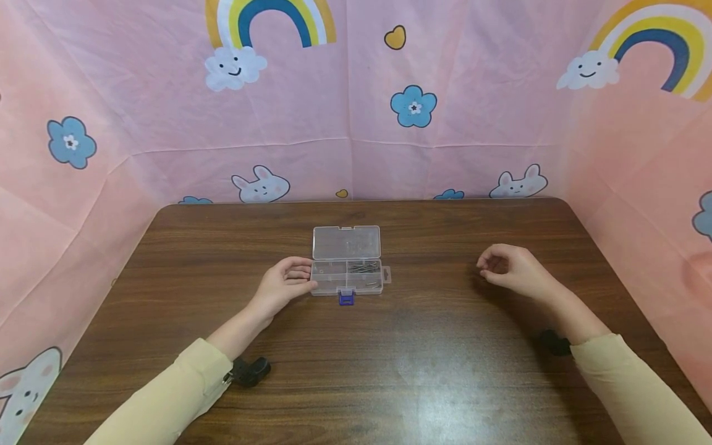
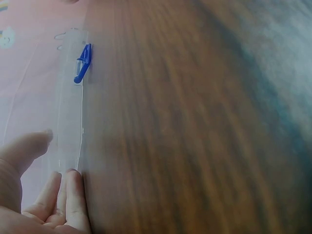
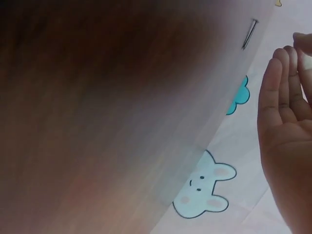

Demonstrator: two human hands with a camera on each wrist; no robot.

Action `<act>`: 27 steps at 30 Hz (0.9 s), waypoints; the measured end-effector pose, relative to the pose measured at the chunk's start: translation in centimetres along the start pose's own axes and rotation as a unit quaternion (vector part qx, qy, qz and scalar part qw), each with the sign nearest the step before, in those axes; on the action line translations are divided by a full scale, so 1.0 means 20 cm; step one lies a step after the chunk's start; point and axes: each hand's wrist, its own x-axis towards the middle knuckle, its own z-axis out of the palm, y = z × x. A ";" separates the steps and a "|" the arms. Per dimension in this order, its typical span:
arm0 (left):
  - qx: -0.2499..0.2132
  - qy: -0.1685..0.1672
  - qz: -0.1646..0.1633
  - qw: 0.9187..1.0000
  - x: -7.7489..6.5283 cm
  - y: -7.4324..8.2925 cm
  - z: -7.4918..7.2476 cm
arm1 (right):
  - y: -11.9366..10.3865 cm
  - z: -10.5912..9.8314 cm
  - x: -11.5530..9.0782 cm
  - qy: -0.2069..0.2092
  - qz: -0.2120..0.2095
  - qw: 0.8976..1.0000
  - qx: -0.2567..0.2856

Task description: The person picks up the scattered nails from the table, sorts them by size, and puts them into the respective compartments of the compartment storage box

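A clear plastic box [image 1: 329, 285] lies on the table with its lid [image 1: 346, 242] tipped back and a blue latch [image 1: 346, 299] at its front. Several nails [image 1: 364, 267] lie in its back right compartment, with small pieces in others. My left hand [image 1: 280, 285] touches the box's left end, its fingers against the end wall [image 2: 73, 146] and the thumb at the front corner. To the right, well apart from the box, my right hand [image 1: 514, 269] is loosely bent, thumb near the fingertips. A nail [image 3: 250, 34] shows against the tabletop, off those fingertips, in the right wrist view.
The brown wooden table [image 1: 411, 371] reaches back to a pink cloth [image 1: 473, 142] printed with rainbows, flowers and rabbits, which also hangs along both sides. A hang tab [image 1: 387, 274] sticks out from the box's right end. Dark wrist cameras [image 1: 250, 372] sit under the forearms.
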 end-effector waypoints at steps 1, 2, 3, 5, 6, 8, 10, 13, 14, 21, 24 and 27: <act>0.000 -0.001 0.001 1.000 0.00 0.00 0.00 | 0.01 -0.01 0.00 -0.002 0.002 1.000 -0.001; 0.000 -0.001 0.002 1.000 0.00 0.00 0.00 | 0.01 -0.01 -0.01 -0.005 0.005 1.000 0.000; 0.000 -0.001 0.003 1.000 0.00 0.00 0.00 | 0.02 -0.02 -0.01 -0.007 0.008 1.000 -0.003; 0.000 -0.002 0.004 1.000 0.00 0.00 0.00 | 0.04 -0.03 -0.02 -0.013 0.017 1.000 -0.005; 0.000 -0.002 0.003 1.000 0.00 0.00 -0.01 | 0.05 -0.03 -0.02 -0.016 0.022 1.000 -0.002; 0.001 -0.002 0.002 1.000 0.01 -0.01 -0.01 | 0.06 -0.04 -0.02 -0.027 0.032 0.999 0.008; 0.002 -0.002 0.000 1.000 0.00 -0.01 0.00 | 0.07 -0.06 -0.03 -0.038 0.043 0.998 0.021; 0.005 -0.005 -0.003 1.000 0.00 0.00 0.00 | 0.08 -0.07 -0.03 -0.058 0.054 0.996 0.039; 0.006 -0.005 -0.004 1.000 0.00 0.00 0.00 | 0.08 -0.07 -0.03 -0.064 0.057 0.995 0.041; 0.005 -0.004 -0.008 1.000 -0.01 0.01 0.00 | 0.10 -0.07 -0.03 -0.080 0.067 0.994 0.026; 0.004 -0.003 -0.007 1.000 -0.01 0.01 0.00 | 0.10 -0.06 -0.03 -0.079 0.067 0.994 0.017; 0.002 -0.004 -0.007 1.000 -0.01 0.01 0.00 | 0.11 -0.05 -0.02 -0.077 0.067 0.995 0.009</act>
